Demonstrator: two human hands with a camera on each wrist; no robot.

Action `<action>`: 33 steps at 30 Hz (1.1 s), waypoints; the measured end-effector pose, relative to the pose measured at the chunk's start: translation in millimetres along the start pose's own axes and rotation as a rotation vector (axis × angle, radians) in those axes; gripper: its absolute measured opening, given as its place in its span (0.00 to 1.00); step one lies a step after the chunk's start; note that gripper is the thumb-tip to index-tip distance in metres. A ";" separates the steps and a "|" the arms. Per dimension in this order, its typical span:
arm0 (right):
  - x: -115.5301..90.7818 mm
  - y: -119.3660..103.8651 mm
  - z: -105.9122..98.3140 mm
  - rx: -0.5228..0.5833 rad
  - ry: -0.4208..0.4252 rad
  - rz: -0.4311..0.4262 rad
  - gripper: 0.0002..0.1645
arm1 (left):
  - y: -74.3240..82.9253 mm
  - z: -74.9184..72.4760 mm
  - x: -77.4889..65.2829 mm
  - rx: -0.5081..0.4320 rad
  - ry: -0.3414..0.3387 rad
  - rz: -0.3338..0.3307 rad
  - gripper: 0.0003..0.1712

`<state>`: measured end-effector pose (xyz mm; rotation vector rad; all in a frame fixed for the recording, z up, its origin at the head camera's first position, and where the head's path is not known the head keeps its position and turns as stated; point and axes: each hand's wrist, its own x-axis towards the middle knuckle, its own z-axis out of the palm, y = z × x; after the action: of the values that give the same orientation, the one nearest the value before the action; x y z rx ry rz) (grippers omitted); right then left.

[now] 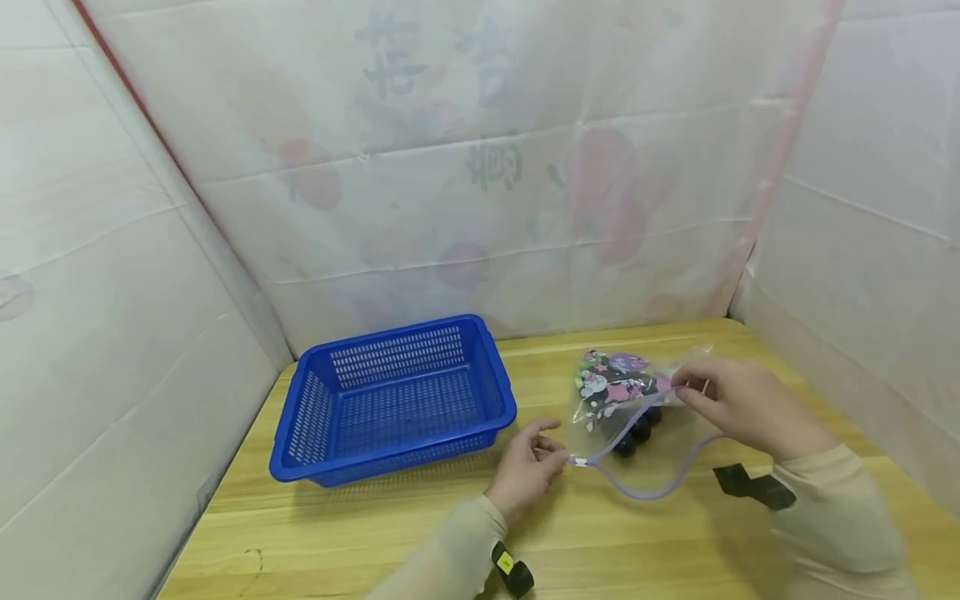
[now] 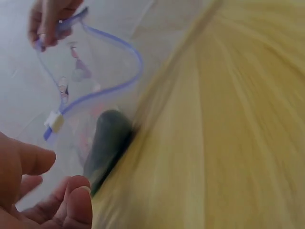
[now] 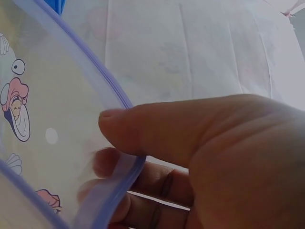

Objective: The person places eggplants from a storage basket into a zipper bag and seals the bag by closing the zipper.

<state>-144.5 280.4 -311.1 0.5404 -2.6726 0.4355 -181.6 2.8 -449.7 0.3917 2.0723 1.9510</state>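
Observation:
A clear zip-slider bag (image 1: 613, 389) printed with pink and purple cartoon figures lies on the table, its lilac-edged mouth spread apart. My right hand (image 1: 738, 404) pinches the bag's rim at the far right, thumb against fingers, as the right wrist view also shows. Beside the white slider (image 2: 55, 121) at the other end of the mouth is my left hand (image 1: 527, 468); its fingers are loosely bent, with a gap to the slider in the left wrist view. Several dark rounded items (image 1: 636, 435) show through the bag; their kind is unclear.
A blue perforated plastic basket (image 1: 491, 433) stands left of my left hand with nothing in it. The wooden table (image 1: 360, 533) meets printed white curtains (image 1: 420, 208) at its back and sides.

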 end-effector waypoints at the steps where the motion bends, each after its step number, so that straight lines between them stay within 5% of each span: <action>1: 0.1 0.1 0.0 -0.004 0.010 -0.003 0.06 | -0.8 0.4 0.6 0.041 0.000 0.036 0.20; 10: 1.3 -0.2 0.6 -0.007 0.086 -0.041 0.08 | 0.4 5.4 -3.7 0.424 0.008 0.286 0.11; 15: 1.2 -1.0 0.6 -0.008 0.106 -0.046 0.08 | 1.4 7.0 -4.9 0.517 0.054 0.366 0.07; 25: 2.3 0.9 -1.2 -0.050 0.187 0.034 0.05 | 8.0 6.2 -1.7 0.364 0.111 0.569 0.03; 33: 4.9 -4.7 2.3 -0.065 0.182 0.070 0.04 | 15.6 6.5 -2.2 0.285 0.146 0.565 0.02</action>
<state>-147.4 274.0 -310.0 0.3706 -2.5267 0.3956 -176.9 8.9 -434.5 1.0188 2.5521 2.0068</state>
